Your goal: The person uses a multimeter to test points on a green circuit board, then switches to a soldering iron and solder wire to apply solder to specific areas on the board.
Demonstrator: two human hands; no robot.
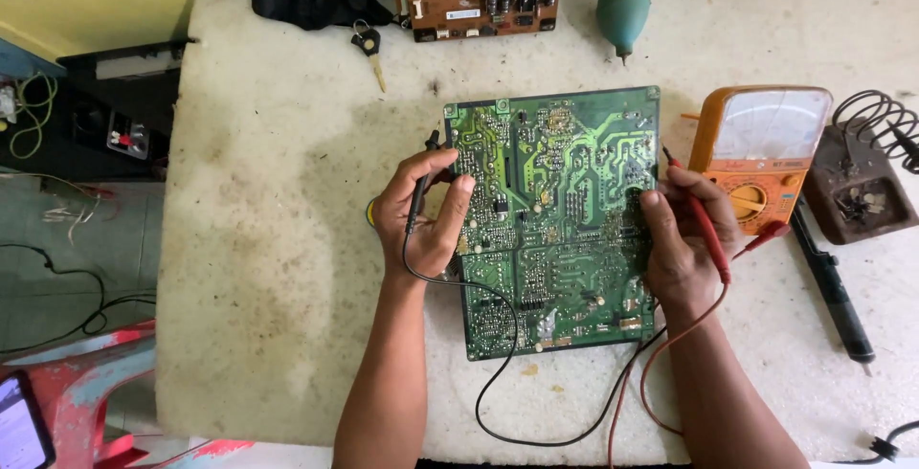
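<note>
Fingers of the left hand (pixel 421 215) curl tight around a black probe (pixel 421 187), its long side pointing up at the green board's (pixel 555 220) left edge. Right hand (pixel 684 239) pinches a red probe (pixel 704 215) at the board's right edge. Board lies flat on a dirty white table (pixel 278 268); an orange meter (pixel 761 153) sits just right of it.

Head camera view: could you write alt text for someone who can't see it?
Two hands grip a green circuit board on a worn white table; the left hand holds a black probe, the right hand a red probe. An orange multimeter sits alongside.
</note>
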